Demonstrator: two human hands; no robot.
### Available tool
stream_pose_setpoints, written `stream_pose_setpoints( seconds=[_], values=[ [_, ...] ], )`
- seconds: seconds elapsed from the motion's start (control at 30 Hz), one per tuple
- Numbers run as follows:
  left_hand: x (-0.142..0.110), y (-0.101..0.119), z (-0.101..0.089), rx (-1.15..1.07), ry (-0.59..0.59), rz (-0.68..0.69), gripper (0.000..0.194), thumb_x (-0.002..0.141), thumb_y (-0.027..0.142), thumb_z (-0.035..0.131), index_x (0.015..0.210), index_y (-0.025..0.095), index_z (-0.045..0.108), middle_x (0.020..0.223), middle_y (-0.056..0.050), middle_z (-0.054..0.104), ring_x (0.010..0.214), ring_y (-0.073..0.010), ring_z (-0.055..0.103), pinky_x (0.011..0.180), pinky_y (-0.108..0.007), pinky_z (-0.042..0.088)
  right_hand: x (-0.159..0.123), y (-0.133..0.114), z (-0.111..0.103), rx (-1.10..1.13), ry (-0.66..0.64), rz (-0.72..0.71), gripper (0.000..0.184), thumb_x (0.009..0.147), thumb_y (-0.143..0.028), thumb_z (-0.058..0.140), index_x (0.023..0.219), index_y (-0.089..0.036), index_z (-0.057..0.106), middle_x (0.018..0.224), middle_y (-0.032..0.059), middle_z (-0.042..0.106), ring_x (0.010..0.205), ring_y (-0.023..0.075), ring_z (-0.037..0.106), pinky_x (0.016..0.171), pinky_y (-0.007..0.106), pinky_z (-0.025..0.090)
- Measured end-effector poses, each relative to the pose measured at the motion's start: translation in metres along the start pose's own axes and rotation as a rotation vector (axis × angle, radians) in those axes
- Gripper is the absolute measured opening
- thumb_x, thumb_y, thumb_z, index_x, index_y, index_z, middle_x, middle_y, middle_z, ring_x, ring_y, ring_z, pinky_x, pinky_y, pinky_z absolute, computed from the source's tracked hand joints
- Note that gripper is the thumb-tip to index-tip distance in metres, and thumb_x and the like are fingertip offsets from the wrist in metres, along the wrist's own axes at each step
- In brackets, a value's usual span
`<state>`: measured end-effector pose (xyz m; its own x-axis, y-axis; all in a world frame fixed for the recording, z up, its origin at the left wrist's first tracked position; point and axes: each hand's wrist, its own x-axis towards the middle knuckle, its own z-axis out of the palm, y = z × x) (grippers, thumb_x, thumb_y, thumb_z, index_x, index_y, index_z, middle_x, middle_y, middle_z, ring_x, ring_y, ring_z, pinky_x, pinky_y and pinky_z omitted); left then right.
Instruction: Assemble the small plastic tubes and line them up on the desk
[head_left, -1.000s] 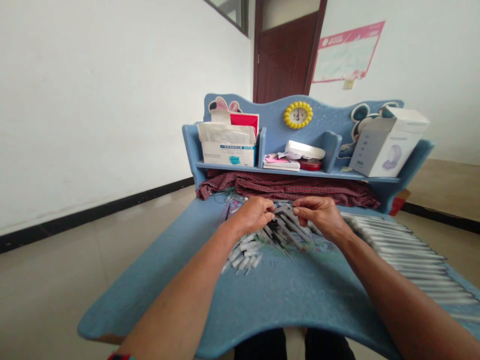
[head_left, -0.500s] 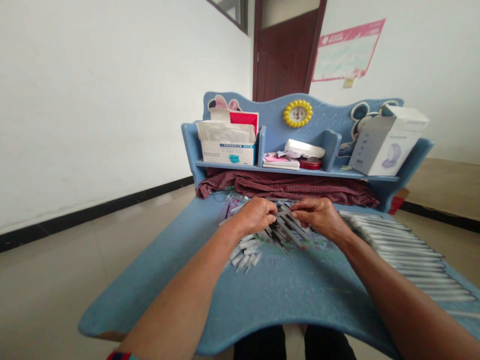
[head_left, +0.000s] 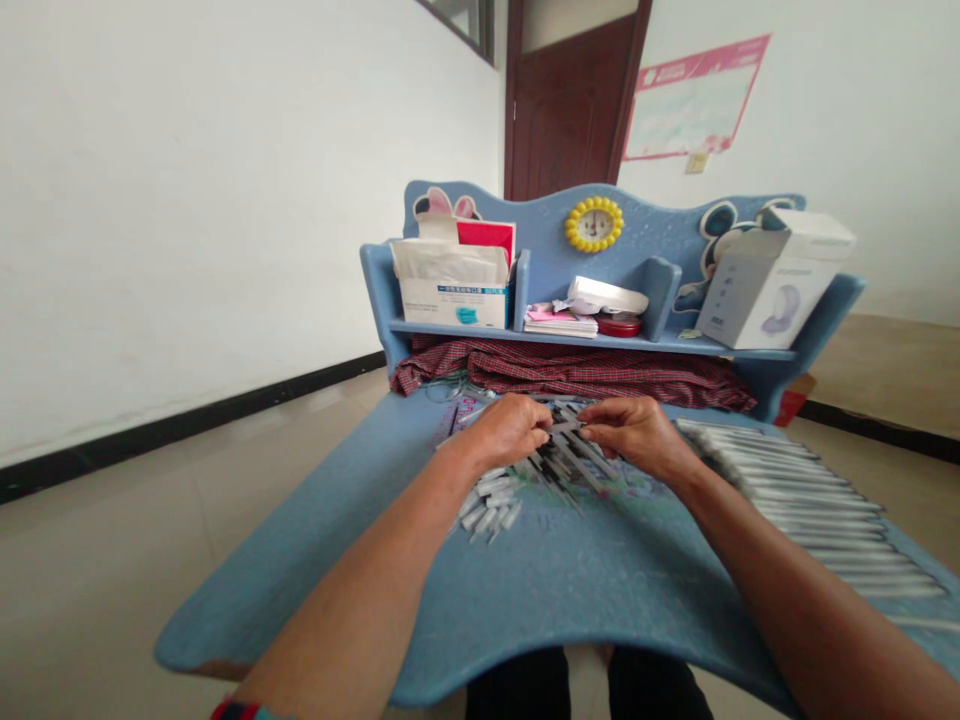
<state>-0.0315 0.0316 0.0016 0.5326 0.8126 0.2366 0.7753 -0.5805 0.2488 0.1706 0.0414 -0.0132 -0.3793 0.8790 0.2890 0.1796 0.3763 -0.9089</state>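
- One slim, flat grey strip (head_left: pixel 566 427) spans the short gap from the left hand (head_left: pixel 517 428) to the right hand (head_left: pixel 634 435), over the middle of the worktop (head_left: pixel 600 590).
- Left: the fingers curl inward, thumb and forefinger pinched together on the strip's near end.
- Right: thumb and forefinger close on the other end; the remaining fingers bend loosely behind.
- Beneath both, a loose pile (head_left: pixel 562 468) of narrow, straight-edged pieces, dark and grey, crosses at many angles; blur hides what they are made of.
- Beside the left wrist, short whitish pieces (head_left: pixel 489 508), stubby and rounded, lie bunched together.
- By the right forearm, long pale rods (head_left: pixel 825 515), smooth and shiny, lie in a close, nearly parallel row.
- The worktop is painted blue, with a scuffed surface and a concave front edge.
- Behind, a crumpled red checked cloth (head_left: pixel 592 375) stretches under the shelf (head_left: pixel 450 327), soft and deeply folded.
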Motion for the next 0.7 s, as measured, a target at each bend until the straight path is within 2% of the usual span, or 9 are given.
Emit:
stream_pose_setpoints(
  seconds=[0.2,0.43,0.7],
  values=[
    [-0.001,0.002,-0.002,0.031,-0.011,0.021,0.019,0.071,0.015,0.048,0.077,0.015,0.067,0.069,-0.002,0.065,0.065,-0.0135,0.056,0.059,-0.021,0.035,-0.002,-0.003,0.002,-0.021,-0.012,0.005,0.02,0.06,-0.029,0.068,0.072,-0.012,0.066,0.049,-0.0033,0.052,0.04,0.0059,0.042,0.038,0.02,0.032],
    [-0.003,0.011,-0.009,0.089,-0.061,0.009,0.014,0.069,0.015,0.05,0.066,0.016,0.064,0.061,-0.002,0.061,0.061,-0.0134,0.054,0.055,-0.021,0.032,-0.004,-0.002,0.002,-0.03,-0.101,0.019,0.017,0.061,-0.027,0.067,0.07,-0.012,0.066,0.052,-0.0028,0.053,0.041,0.0057,0.042,0.04,0.02,0.032],
    [-0.005,0.011,-0.011,0.054,-0.084,0.082,0.015,0.067,0.013,0.051,0.069,0.017,0.066,0.059,-0.001,0.06,0.06,-0.0127,0.055,0.055,-0.021,0.032,-0.005,-0.003,0.0,-0.019,-0.19,0.076,0.018,0.06,-0.026,0.067,0.072,-0.013,0.065,0.047,-0.0048,0.05,0.037,0.0057,0.041,0.037,0.02,0.03]
  ],
)
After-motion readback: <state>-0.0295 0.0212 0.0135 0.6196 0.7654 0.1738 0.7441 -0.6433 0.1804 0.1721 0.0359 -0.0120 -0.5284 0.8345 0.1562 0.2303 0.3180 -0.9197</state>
